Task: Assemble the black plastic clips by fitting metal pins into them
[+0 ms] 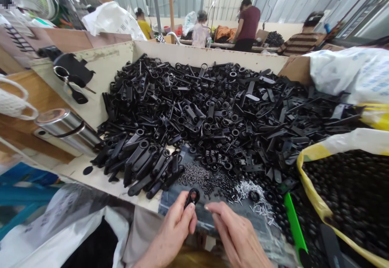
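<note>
My left hand [174,229] is closed in a pinch on a small black plastic ring-ended part [192,197], held upright at the near edge of the table. My right hand [235,235] sits just to its right, fingers curled toward the part, thumb tip close to it; what it holds, if anything, is too small to see. Right behind them lie a heap of small dark pins [202,179] and a scatter of silvery pins [253,193]. A row of assembled black handles [142,162] lies to the left.
A large heap of black plastic parts [219,106] fills the walled wooden tray [194,55]. A yellow-rimmed sack of black pieces [349,187] stands at right, with a green-handled tool [293,223] beside it. A steel flask [65,130] lies left. Several people work at the far tables.
</note>
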A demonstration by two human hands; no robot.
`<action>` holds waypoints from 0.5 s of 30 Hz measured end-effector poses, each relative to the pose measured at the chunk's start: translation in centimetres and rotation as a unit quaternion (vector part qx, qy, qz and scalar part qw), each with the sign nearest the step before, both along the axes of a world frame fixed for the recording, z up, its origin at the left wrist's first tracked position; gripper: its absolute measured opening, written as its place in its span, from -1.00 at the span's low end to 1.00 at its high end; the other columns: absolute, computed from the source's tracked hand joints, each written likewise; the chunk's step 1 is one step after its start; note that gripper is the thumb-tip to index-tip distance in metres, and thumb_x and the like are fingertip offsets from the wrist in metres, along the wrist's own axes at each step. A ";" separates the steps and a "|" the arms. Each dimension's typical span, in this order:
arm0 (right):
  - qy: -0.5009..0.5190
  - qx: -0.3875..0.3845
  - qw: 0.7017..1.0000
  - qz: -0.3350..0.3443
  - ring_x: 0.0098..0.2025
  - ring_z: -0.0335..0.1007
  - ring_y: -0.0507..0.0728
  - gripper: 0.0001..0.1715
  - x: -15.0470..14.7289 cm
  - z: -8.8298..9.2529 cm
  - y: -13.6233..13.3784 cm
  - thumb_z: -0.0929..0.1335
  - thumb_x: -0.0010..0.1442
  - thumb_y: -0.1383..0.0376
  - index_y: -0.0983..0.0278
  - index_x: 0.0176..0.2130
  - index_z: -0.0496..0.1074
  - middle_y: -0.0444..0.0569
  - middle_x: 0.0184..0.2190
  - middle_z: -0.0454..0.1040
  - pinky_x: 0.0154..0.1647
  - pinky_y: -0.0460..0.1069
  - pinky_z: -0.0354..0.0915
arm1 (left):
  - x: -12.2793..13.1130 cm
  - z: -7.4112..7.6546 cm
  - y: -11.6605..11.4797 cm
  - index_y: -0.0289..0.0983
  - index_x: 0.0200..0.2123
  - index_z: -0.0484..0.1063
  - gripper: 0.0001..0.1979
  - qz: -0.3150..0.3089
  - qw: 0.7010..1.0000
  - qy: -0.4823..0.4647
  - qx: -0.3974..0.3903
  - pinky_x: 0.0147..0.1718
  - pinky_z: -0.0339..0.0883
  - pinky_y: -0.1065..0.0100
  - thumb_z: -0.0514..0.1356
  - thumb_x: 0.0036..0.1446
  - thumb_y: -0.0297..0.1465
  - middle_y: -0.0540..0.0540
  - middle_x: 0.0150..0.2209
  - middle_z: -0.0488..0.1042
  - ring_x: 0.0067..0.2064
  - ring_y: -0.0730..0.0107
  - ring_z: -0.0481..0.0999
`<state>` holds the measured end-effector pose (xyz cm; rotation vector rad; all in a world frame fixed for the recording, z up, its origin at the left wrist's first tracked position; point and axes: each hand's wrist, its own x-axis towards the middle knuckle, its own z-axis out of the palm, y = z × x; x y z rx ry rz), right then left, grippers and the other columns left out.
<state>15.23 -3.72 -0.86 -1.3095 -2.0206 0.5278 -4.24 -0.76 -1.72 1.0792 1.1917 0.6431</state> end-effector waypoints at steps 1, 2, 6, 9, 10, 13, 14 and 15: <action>-0.007 -0.009 1.000 0.010 -0.28 0.63 0.10 -0.66 0.0 0.0 0.2 0.12 0.55 0.31 0.13 0.11 0.38 -0.04 -0.20 0.62 -0.26 -0.08 0.50 | 0.0 -0.2 -0.1 -0.24 0.07 0.39 -0.51 0.015 1.000 -0.010 -0.012 -0.45 0.11 0.39 0.17 0.31 0.02 0.13 -0.54 0.33 -0.49 0.42 0.22; -0.019 -0.017 1.000 0.017 -0.29 0.63 0.11 -0.65 0.0 0.0 0.3 0.11 0.54 0.33 0.15 0.09 0.39 -0.03 -0.22 0.61 -0.29 -0.08 0.49 | 0.0 -0.3 -0.2 -0.24 0.10 0.39 -0.47 0.032 0.999 -0.020 -0.023 -0.44 0.11 0.39 0.22 0.27 0.03 0.12 -0.53 0.34 -0.47 0.41 0.25; -0.044 -0.038 0.998 0.023 -0.26 0.65 0.16 -0.58 -0.5 -0.3 0.7 0.10 0.50 0.41 0.22 0.11 0.42 0.03 -0.19 0.61 -0.26 -0.03 0.53 | 0.1 -0.9 -0.4 -0.24 0.12 0.42 -0.38 0.067 0.996 -0.040 -0.044 -0.40 0.17 0.38 0.32 0.16 0.04 0.10 -0.52 0.36 -0.41 0.36 0.32; -0.038 -0.048 0.998 0.031 -0.21 0.66 0.17 -0.57 -0.7 -0.6 0.7 0.12 0.47 0.44 0.24 0.13 0.43 0.06 -0.16 0.63 -0.19 -0.01 0.55 | 0.1 -0.8 -0.4 -0.24 0.11 0.44 -0.40 0.061 0.997 -0.029 -0.037 -0.37 0.20 0.37 0.30 0.17 0.04 0.09 -0.52 0.37 -0.40 0.35 0.33; -0.036 -0.049 0.998 0.032 -0.20 0.66 0.17 -0.56 -0.7 -0.7 0.8 0.12 0.47 0.44 0.25 0.13 0.44 0.06 -0.15 0.63 -0.18 -0.01 0.55 | 0.1 -0.8 -0.3 -0.24 0.10 0.44 -0.41 0.059 0.997 -0.026 -0.033 -0.37 0.20 0.37 0.30 0.18 0.04 0.09 -0.52 0.37 -0.40 0.35 0.33; -0.032 -0.049 0.998 0.029 -0.19 0.66 0.18 -0.57 -0.7 -0.6 0.9 0.13 0.47 0.44 0.26 0.09 0.46 0.07 -0.14 0.64 -0.17 0.00 0.55 | 0.1 -0.6 -0.2 -0.24 0.07 0.46 -0.44 0.059 0.998 -0.025 -0.023 -0.39 0.18 0.37 0.29 0.18 0.04 0.09 -0.52 0.37 -0.42 0.35 0.31; -0.032 -0.049 0.998 0.029 -0.19 0.66 0.18 -0.58 -0.7 -0.6 0.9 0.13 0.47 0.44 0.27 0.07 0.47 0.07 -0.14 0.64 -0.18 0.00 0.55 | 0.1 -0.7 -0.2 -0.24 0.05 0.46 -0.45 0.056 0.998 -0.024 -0.020 -0.39 0.18 0.38 0.29 0.18 0.04 0.09 -0.53 0.37 -0.42 0.35 0.31; -0.032 -0.052 0.998 0.029 -0.20 0.65 0.18 -0.59 -0.7 -0.5 0.9 0.13 0.47 0.44 0.27 0.06 0.47 0.07 -0.16 0.64 -0.19 0.00 0.54 | 0.2 -0.7 -0.2 -0.23 0.05 0.47 -0.46 0.051 0.998 -0.022 -0.015 -0.40 0.18 0.38 0.29 0.19 0.04 0.09 -0.53 0.36 -0.43 0.35 0.31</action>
